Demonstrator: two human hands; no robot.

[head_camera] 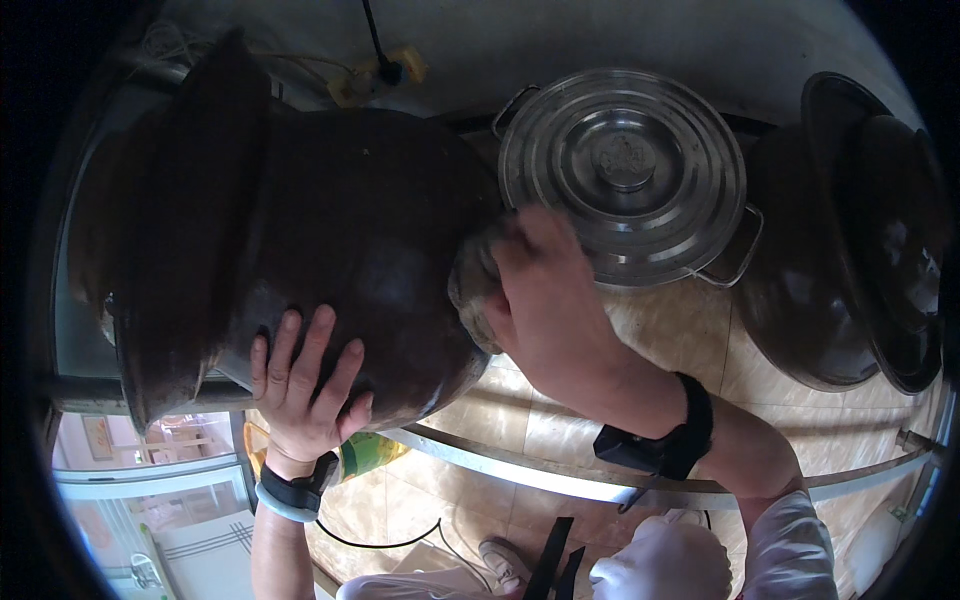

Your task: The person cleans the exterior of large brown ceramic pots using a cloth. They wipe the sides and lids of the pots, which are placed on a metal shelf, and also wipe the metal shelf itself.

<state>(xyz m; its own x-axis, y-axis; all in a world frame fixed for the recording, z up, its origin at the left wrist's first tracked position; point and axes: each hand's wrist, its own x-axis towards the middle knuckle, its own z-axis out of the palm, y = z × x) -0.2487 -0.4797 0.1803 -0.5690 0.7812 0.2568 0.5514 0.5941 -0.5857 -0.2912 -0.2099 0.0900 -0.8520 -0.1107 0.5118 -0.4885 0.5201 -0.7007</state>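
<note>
A large, dark glazed earthenware jar (360, 202) with a wide flared rim fills the left and middle of the head view. My left hand (304, 394) lies on its near side, fingers spread and nothing held. At the jar's right side, my right hand (547, 300) grips a greyish-brown cloth (474, 292) and presses it to the surface. Motion blurs the fingers and cloth, and the hand hides part of the cloth. Both wrists wear black bands.
A lidded stainless steel pot (675, 247) stands just right of the jar. Another dark jar (795, 292) is at far right. A power strip (415, 64) with a plug lies behind. A metal rail (517, 466) crosses in front, near a green-and-yellow container (373, 454).
</note>
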